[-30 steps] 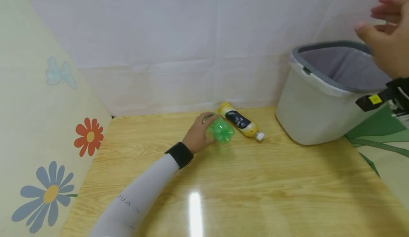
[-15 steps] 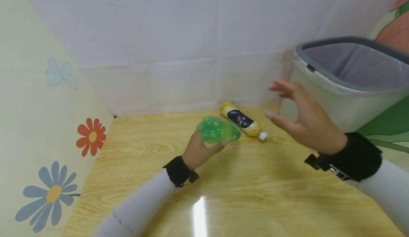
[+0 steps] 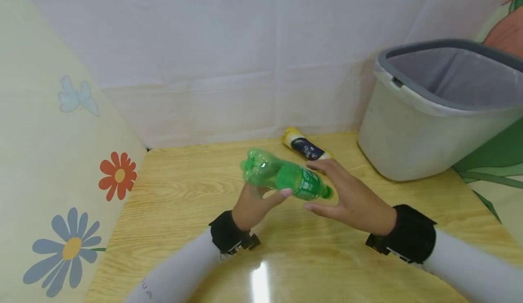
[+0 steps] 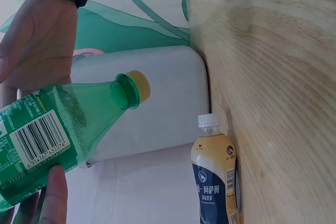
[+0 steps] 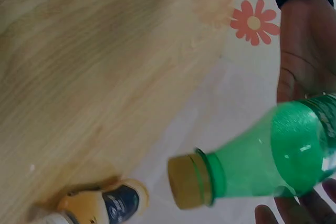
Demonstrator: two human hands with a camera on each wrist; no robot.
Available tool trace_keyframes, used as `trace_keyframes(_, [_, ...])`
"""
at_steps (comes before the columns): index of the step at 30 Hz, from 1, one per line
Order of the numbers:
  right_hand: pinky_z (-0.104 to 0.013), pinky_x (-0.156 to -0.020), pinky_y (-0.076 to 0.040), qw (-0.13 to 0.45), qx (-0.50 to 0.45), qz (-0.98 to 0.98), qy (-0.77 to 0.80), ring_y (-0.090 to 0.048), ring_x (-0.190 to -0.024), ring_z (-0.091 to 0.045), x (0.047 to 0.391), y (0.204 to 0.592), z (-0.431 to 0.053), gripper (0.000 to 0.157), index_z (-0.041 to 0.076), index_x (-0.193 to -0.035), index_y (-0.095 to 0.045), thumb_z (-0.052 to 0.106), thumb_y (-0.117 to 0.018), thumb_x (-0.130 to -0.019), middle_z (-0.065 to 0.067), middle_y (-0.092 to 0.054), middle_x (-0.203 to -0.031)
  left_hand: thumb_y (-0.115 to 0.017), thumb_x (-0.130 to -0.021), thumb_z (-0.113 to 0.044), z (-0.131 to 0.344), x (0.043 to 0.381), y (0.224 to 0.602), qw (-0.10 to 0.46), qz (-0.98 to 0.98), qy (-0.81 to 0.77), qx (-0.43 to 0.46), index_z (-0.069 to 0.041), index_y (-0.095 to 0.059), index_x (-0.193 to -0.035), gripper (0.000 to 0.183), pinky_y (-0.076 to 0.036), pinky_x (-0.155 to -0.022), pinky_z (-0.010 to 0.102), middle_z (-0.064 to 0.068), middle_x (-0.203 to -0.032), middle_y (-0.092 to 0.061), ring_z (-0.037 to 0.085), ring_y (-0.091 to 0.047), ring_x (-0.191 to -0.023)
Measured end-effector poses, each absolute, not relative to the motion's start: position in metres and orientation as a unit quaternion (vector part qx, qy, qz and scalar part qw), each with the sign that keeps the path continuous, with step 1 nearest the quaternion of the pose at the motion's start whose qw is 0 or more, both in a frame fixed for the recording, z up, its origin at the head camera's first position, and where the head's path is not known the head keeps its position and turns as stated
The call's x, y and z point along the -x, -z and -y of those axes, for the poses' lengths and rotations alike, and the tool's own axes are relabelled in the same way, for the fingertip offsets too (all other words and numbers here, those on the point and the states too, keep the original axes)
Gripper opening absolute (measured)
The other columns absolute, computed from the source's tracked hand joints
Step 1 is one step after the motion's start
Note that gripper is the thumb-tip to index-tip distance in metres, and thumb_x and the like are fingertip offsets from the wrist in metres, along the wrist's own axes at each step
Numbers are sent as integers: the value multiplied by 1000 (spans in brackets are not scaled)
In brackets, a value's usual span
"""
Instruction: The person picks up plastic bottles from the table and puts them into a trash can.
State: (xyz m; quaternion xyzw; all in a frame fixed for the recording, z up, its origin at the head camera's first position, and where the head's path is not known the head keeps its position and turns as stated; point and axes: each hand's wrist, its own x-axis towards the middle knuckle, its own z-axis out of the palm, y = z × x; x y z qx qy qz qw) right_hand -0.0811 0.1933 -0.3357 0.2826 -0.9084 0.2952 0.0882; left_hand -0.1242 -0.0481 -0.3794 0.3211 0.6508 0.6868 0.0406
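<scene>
My left hand grips a green plastic bottle around its lower body and holds it tilted above the wooden table. Its base points up and left, and its yellow cap points right. My right hand is open just beyond the neck end, index finger above and thumb below. I cannot tell whether it touches the bottle. In the wrist views the cap stands free of any fingers. A yellow drink bottle with a dark label lies on the table behind.
A grey-rimmed white bin stands at the table's back right corner, its mouth open. A white sheet covers the wall behind. A cream panel with flower prints runs along the left side. The yellow bottle lies near the bin.
My left hand has lifted the green bottle off the table and swung it so the cap points right. My right hand came down from above the bin to the bottle's neck.
</scene>
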Motion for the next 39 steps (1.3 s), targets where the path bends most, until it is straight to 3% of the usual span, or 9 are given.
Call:
trace_keyframes(10, [-27,-77,-57,72,-261,912,-307,-58,-100,-11,76,353,-183,83,16,-153,-36,29,-83,-85,-6,-52,-136,-73,-93,-27,47,116,383,57,-647,-688,-323,-6,-49,-138,55,-56,-101,39,17,-135,-61,27,-64,-123])
trace_keyframes(22, [-27,-77,-57,85,-270,913,-293,-57,-101,-9,74,350,-186,79,13,-149,-41,26,-84,-84,-3,-53,-134,-73,-93,-35,47,114,384,50,-660,-673,-330,-7,-52,-136,56,-55,-102,38,15,-133,-64,22,-65,-121])
trace_keyframes(27, [-26,-75,-55,126,-290,910,-270,-55,-100,-7,77,342,-193,81,11,-148,-42,21,-86,-80,-3,-55,-129,-73,-92,-38,46,120,379,37,-667,-653,-355,-8,-52,-139,59,-53,-106,38,13,-136,-63,22,-63,-124])
trace_keyframes(32, [-26,-75,-52,189,-290,906,-242,-52,-101,-8,81,322,-206,85,6,-146,-44,15,-90,-74,-7,-56,-125,-75,-88,-48,43,134,376,33,-690,-629,-356,-20,-45,-148,73,-52,-106,39,3,-145,-55,19,-56,-131])
trace_keyframes(35, [-23,-83,-48,218,-279,904,-240,-53,-106,-14,82,304,-215,86,4,-146,-44,13,-90,-73,-12,-56,-127,-77,-89,-38,41,146,377,36,-709,-613,-346,-23,-41,-152,74,-50,-108,43,2,-149,-50,18,-49,-136])
trace_keyframes(39, [-11,-94,-38,248,-251,902,-248,-55,-112,-21,81,277,-228,89,5,-150,-42,17,-89,-75,-16,-57,-128,-76,-91,-22,33,164,382,32,-748,-572,-335,-16,-41,-152,70,-46,-113,45,7,-151,-48,21,-46,-140])
